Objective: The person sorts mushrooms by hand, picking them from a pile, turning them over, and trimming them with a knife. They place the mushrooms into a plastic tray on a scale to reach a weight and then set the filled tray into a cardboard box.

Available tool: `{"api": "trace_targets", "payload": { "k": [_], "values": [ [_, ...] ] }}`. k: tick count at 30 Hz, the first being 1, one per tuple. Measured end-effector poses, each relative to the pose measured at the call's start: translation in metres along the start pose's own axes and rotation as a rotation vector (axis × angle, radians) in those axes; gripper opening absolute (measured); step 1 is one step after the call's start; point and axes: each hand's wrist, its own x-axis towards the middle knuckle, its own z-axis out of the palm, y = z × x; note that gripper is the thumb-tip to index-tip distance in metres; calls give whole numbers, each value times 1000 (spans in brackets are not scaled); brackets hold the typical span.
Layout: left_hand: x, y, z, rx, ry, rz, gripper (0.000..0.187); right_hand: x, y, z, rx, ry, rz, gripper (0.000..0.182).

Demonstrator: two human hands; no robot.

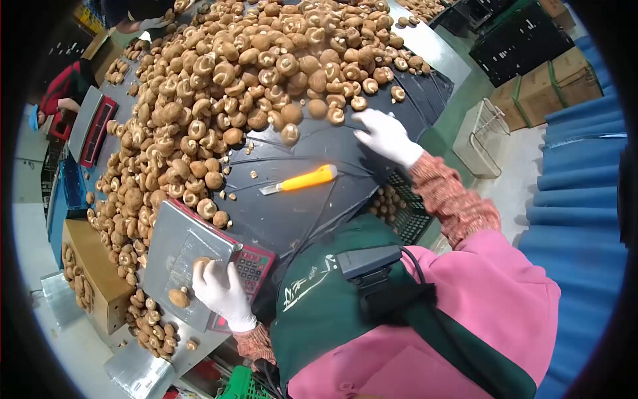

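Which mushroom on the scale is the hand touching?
The upper mushroom, under the left hand's fingertips; the lower mushroom lies alone on the scale tray.

**Bright, even light inside a fisheye frame**

Even overhead light – shadows are faint. Pale glare sits on the steel scale pan point(174, 256) near left. The edges bend strongly into a black vignette. The far mushrooms point(266, 60) look slightly soft – perhaps compression.

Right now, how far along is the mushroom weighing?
Done: the cardboard box beside the scale holds some mushrooms. In hand: the left hand touches one mushroom on the scale tray, and a second mushroom lies nearby. The right hand is spread open at the pile's edge. Left: the big pile covers most of the table, so it looks early.
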Motion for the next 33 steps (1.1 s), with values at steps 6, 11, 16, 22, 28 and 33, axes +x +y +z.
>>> {"api": "trace_targets", "payload": {
  "k": [6, 11, 16, 22, 28, 33],
  "values": [
    [1, -5, 23, 261, -28, 44, 24, 121, 1, 41, -134, 337, -186, 51],
    [15, 12, 18, 207, 39, -17, 24, 144, 4, 40, -110, 300, -179, 55],
    [36, 57, 5, -88, 74, -79, 30, 120, -11, 12, 1342, -63, 239, 50],
    [91, 115, 36, -872, -214, -331, 30, 101, -25, 3, 1971, -477, 408, 56],
    [111, 164, 75, -1532, -474, -354, 69, 69, -81, -1, 1952, -816, 342, 63],
    [101, 161, 75, -1874, -589, -637, 68, 39, -111, -8, 1692, -883, 337, 68]
  ]
}}
